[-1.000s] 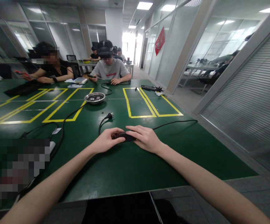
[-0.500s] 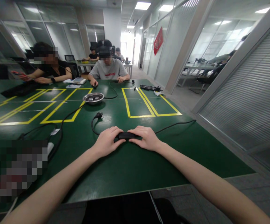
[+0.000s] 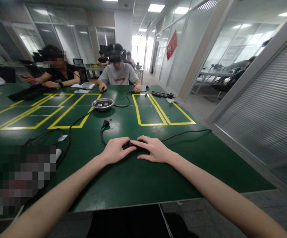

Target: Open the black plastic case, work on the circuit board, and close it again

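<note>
A black power adapter (image 3: 127, 144) lies low over the green table in front of me, largely covered by my fingers. My left hand (image 3: 115, 150) grips its left end between thumb and fingers. My right hand (image 3: 155, 149) is spread over the right part, its index finger stretched across the top towards the left hand and its thumb apart below. From the left side a short black cord curves up to a black plug (image 3: 105, 123). Another black cable (image 3: 188, 132) runs out to the right.
A metal bowl (image 3: 102, 104) holding small metal parts stands beyond the plug. Yellow tape (image 3: 153, 124) marks rectangles on the green table (image 3: 133, 188). A black folded tripod-like object (image 3: 162, 95) lies at the far right. Two people sit across; a blurred-out item (image 3: 21, 181) is at left.
My right hand has loosened its pinch and stretched its index finger across the adapter. My left hand keeps its grip. Across the table, a person's hand has shifted right; the view has turned slightly left.
</note>
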Tool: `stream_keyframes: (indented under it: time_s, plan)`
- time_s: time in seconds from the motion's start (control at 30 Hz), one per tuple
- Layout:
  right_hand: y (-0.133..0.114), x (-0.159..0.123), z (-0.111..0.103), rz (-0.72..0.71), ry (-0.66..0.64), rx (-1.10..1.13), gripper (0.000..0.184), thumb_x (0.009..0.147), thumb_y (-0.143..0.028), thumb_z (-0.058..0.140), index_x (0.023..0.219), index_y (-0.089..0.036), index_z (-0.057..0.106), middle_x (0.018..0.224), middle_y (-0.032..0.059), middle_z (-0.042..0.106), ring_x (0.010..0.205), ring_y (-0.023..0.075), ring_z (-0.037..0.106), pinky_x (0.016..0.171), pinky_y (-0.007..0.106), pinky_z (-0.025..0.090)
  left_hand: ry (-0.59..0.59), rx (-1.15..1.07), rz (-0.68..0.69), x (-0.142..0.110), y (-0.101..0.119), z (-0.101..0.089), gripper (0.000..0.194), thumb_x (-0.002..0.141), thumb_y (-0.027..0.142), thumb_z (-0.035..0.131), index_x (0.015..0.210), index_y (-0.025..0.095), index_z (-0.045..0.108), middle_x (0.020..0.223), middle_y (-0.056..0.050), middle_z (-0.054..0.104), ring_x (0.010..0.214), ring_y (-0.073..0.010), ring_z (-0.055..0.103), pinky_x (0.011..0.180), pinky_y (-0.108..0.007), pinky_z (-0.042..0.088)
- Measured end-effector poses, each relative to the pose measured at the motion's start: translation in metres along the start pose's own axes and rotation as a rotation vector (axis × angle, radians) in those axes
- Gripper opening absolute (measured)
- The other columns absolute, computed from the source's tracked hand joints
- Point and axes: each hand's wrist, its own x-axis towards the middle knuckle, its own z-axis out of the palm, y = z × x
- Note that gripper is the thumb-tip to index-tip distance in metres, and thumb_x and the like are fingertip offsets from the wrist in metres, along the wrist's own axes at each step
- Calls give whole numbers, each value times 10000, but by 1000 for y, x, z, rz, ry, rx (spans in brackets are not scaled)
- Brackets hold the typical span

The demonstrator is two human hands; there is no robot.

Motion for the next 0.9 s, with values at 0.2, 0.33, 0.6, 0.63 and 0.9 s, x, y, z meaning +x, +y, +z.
stream_keyframes:
  time_s: [0.2, 0.33, 0.6, 0.63, 0.9]
  plan:
    - [5, -2, 0, 212, 37, -71, 533, 1002, -335, 617, 1525, -308, 518, 1152, 77, 670, 903, 218, 703, 780, 331, 599, 193, 15, 115, 2, -4, -3, 283, 971, 412, 608, 1150, 208, 690, 1116, -90, 747, 1059, -281, 647, 1001, -454, 454]
    - [38, -9, 1, 530, 326, 13, 518, 954, -314, 635, 1466, -260, 580, 1225, 98, 707, 1049, 278, 703, 892, 402, 597, 335, 54, 173, 3, -12, -9, 333, 987, 330, 582, 1292, 210, 644, 1302, -112, 695, 1228, -292, 597, 1124, -504, 376]
    - [92, -30, -18, 955, 776, -31, 574, 940, -378, 539, 1463, -142, 557, 1411, 174, 643, 1278, 303, 609, 1062, 440, 507, 48, 16, 213, 5, -19, 6, 213, 985, 284, 600, 1148, 197, 706, 1165, -90, 753, 1116, -262, 661, 1004, -449, 498]
    - [95, -33, -21, 1007, 731, -69, 584, 945, -377, 532, 1480, -142, 542, 1399, 178, 646, 1256, 308, 621, 1047, 440, 513, 35, 10, 213, 5, -19, 7, 214, 988, 284, 599, 1152, 199, 707, 1173, -89, 753, 1124, -261, 660, 1002, -448, 501]
    - [130, -65, -48, 1243, 146, -383, 536, 957, -400, 553, 1475, -266, 571, 1227, 153, 701, 1050, 338, 699, 866, 446, 561, 2, -14, 211, 1, -16, 3, 214, 992, 284, 595, 1158, 215, 710, 1181, -78, 752, 1122, -258, 662, 1000, -442, 511]
